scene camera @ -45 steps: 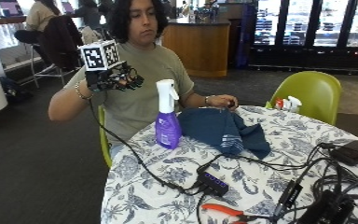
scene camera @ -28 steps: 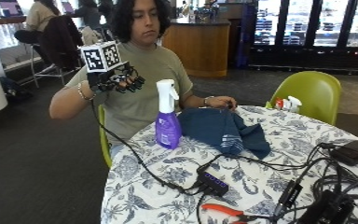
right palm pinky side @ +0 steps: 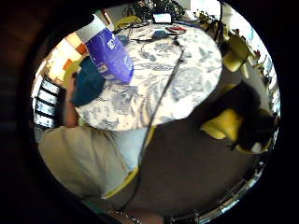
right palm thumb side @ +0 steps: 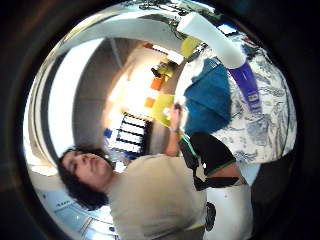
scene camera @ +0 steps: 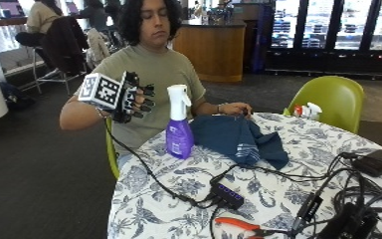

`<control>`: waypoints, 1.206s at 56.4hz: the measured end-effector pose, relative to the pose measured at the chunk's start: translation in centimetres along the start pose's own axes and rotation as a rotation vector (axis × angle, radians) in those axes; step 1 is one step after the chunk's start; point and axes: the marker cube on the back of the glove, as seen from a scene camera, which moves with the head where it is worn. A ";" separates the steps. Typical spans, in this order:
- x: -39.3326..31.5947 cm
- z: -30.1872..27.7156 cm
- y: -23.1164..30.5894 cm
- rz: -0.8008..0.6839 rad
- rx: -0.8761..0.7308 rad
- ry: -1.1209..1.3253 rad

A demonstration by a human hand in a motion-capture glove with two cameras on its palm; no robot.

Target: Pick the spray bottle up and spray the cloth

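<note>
The fingers of the gloved right hand are loosely spread and hold nothing, raised in the air just beside the white trigger head of the spray bottle without touching it. The bottle stands upright on the surface, near its edge in front of the person, with the cloth lying right next to it on the far side from the glove.

Against the earlier frames, the hand has come lower and closer to the bottle; then it was held up well apart from it. Bottle and cloth lie as they did.

The bottle is translucent purple plastic with a label and a white sprayer on top. The cloth is dark blue fabric, rumpled, with a few pale stripes near one edge; the bare left hand rests at its far side. The surface is round, covered in a white tablecloth with a blue floral print.
</note>
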 end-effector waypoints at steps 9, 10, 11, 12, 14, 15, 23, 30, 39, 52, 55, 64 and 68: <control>1.1 2.1 -2.3 0.070 0.099 -0.237; 1.2 2.4 -2.6 0.073 0.110 -0.247; 1.3 2.7 -2.9 0.075 0.121 -0.254; 1.4 2.9 -3.2 0.075 0.134 -0.261; 1.6 3.5 -4.0 0.073 0.162 -0.271; 1.7 3.7 -4.3 0.070 0.176 -0.275; 2.5 5.1 -7.8 0.045 0.272 -0.291; 3.1 6.5 -10.5 0.037 0.312 -0.311; 3.8 7.9 -13.7 0.006 0.404 -0.277; 4.4 9.1 -17.5 0.003 0.425 -0.224; 4.7 9.7 -18.5 0.014 0.405 -0.226; 4.7 10.0 -20.3 0.116 0.358 -0.284; 4.3 9.7 -20.4 0.174 0.351 -0.304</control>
